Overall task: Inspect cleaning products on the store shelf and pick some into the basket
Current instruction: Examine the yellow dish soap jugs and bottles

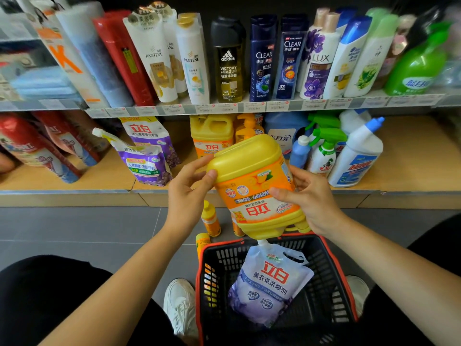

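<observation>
Head view, looking down at a store shelf w/ a person crouched in front of it. Both hands hold a big yellow plastic detergent jug with an orange label [257,186] upside down, its print inverted & its cap end pointing down. The jug hangs in the air in front of the lower wooden shelf [411,156], directly above the black mesh shopping basket with a red rim [224,255] on the grey tiled floor [74,228]. The left grip [185,193] pinches the jug's upturned base corner, thumb on the front, fingers behind. The right grip [309,198] is curled round the jug's right side, thumb laid across the label. A pale lilac soft refill pouch with red characters [269,285] already lies inside the basket. On the shelf behind stand a matching yellow jug [212,136], purple refill pouches [147,161] & white spray bottles with green triggers [324,151]. Small orange bottles [210,218] stand on the floor beside the basket. Step in hand, prob.: inspecting, i.e. jug turned over to read it, w/ one pick already made. The next move likely calls for righting or tipping the jug & lowering it w/ both grips beside the pouch, as the load looks heavy. If rejected, it goes back on the lower shelf.
</observation>
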